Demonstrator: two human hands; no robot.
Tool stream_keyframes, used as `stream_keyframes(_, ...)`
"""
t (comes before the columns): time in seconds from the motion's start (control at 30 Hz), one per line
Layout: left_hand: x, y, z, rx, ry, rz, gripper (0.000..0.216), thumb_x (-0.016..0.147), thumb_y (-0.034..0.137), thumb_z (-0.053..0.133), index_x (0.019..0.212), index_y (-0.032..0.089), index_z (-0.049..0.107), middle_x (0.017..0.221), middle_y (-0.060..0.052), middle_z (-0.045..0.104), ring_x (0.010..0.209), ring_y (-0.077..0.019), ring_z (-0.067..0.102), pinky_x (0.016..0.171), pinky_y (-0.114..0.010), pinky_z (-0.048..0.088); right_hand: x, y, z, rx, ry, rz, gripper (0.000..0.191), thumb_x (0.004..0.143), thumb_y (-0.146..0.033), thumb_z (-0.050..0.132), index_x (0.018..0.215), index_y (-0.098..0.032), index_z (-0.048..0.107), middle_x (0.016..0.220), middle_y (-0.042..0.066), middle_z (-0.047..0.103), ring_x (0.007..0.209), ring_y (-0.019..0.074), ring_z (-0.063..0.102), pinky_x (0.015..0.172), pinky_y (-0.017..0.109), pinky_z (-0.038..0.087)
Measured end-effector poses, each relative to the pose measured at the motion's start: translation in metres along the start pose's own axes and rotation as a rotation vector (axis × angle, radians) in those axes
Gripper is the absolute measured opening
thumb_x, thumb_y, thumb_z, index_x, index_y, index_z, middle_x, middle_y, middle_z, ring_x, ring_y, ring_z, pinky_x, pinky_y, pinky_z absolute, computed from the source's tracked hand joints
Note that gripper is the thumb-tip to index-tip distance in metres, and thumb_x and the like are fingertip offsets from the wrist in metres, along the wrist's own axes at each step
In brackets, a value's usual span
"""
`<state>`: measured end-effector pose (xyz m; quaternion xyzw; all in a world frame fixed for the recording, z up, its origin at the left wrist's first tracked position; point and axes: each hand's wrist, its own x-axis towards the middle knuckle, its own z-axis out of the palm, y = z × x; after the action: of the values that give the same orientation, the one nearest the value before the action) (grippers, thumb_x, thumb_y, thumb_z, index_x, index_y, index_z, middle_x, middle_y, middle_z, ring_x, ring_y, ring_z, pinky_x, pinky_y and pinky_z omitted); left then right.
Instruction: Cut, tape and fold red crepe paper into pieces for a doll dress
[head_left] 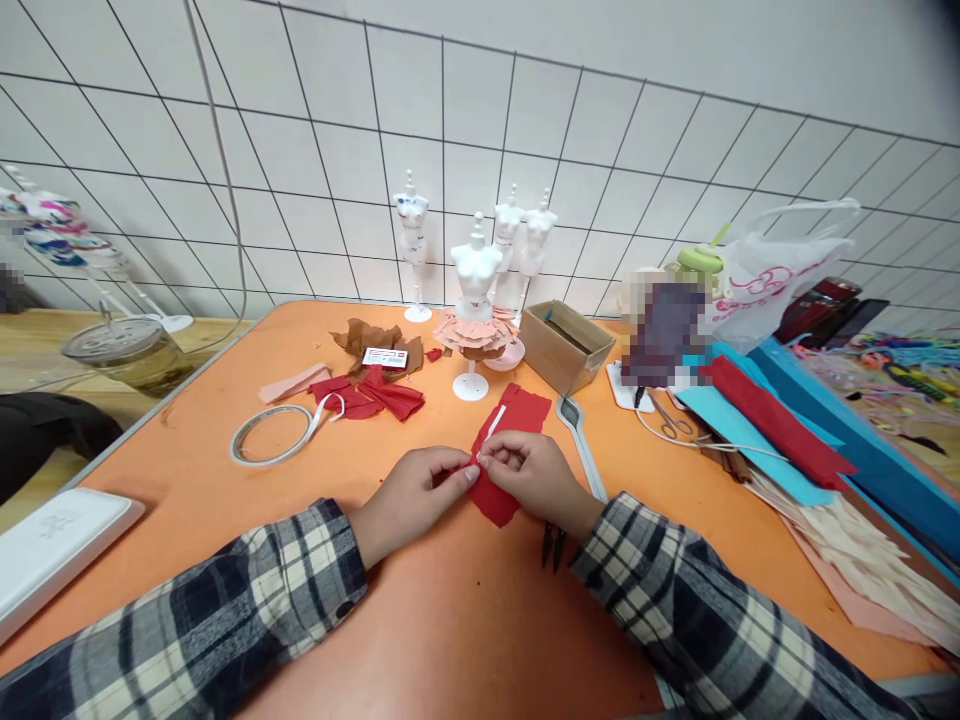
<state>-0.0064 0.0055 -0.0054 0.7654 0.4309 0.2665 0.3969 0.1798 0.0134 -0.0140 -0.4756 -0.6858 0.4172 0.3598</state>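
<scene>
A piece of red crepe paper (531, 408) lies slantwise on the orange table, with a narrow white strip of tape (496, 421) along its left part. My left hand (424, 490) pinches the paper's left edge between thumb and forefinger. Its fingertips meet those of my right hand (534, 470), which is closed in a pinch at the same edge, near the lower end of the strip. What lies exactly between the fingertips is hidden. Dark thread snips (553, 548) stick out from under my right wrist, blades toward me.
Ahead stands a white mini mannequin (477, 268) wearing a ruffled pink paper skirt (474, 333). A tape roll (271, 434) and red scraps (390, 392) lie left. Right are a cardboard box (568, 345), scissors (670, 420) and stacked coloured paper (757, 435). A white box-shaped object (67, 550) sits near left.
</scene>
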Motion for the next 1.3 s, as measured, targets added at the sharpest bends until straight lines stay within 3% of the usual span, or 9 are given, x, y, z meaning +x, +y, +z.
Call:
stream_keyframes(0.27, 0.001, -0.004, 0.001, -0.081, 0.025, -0.106, 0.037, 0.085, 0.043, 0.049, 0.068, 0.013, 0.062, 0.06, 0.002, 0.048, 0.06, -0.0118, 0.041, 0.056, -0.022, 0.033, -0.003, 0.001, 0.007, 0.01, 0.027, -0.035, 0.012, 0.076, -0.018, 0.059, 0.079, -0.018, 0.07, 0.061, -0.004, 0.06, 0.051, 0.007, 0.048, 0.049, 0.017, 0.037)
stream_keyframes(0.77, 0.001, -0.002, 0.001, -0.055, 0.059, -0.088, 0.032, 0.083, 0.037, 0.049, 0.07, 0.012, 0.065, 0.062, 0.001, 0.057, 0.061, -0.0129, 0.049, 0.059, -0.022, 0.039, -0.004, -0.004, 0.008, 0.051, 0.064, 0.036, 0.01, 0.077, -0.023, 0.061, 0.078, -0.017, 0.069, 0.058, -0.004, 0.056, 0.05, 0.0071, 0.045, 0.048, 0.018, 0.035)
stream_keyframes(1.07, 0.001, -0.001, -0.002, -0.137, 0.01, -0.015, 0.031, 0.085, 0.038, 0.052, 0.083, 0.013, 0.07, 0.078, -0.003, 0.068, 0.075, -0.017, 0.058, 0.07, -0.023, 0.045, -0.002, -0.003, 0.008, 0.191, 0.041, 0.072, 0.007, 0.073, -0.021, 0.06, 0.075, -0.017, 0.066, 0.059, -0.004, 0.054, 0.052, 0.0076, 0.046, 0.05, 0.018, 0.036)
stream_keyframes(1.3, 0.002, 0.0, 0.002, -0.179, 0.037, -0.108, 0.034, 0.082, 0.041, 0.053, 0.068, 0.012, 0.065, 0.058, 0.002, 0.052, 0.059, -0.0115, 0.044, 0.057, -0.021, 0.036, -0.003, -0.002, 0.011, 0.122, 0.043, 0.065, 0.007, 0.074, -0.021, 0.06, 0.075, -0.018, 0.066, 0.057, -0.005, 0.053, 0.049, 0.007, 0.044, 0.047, 0.018, 0.034)
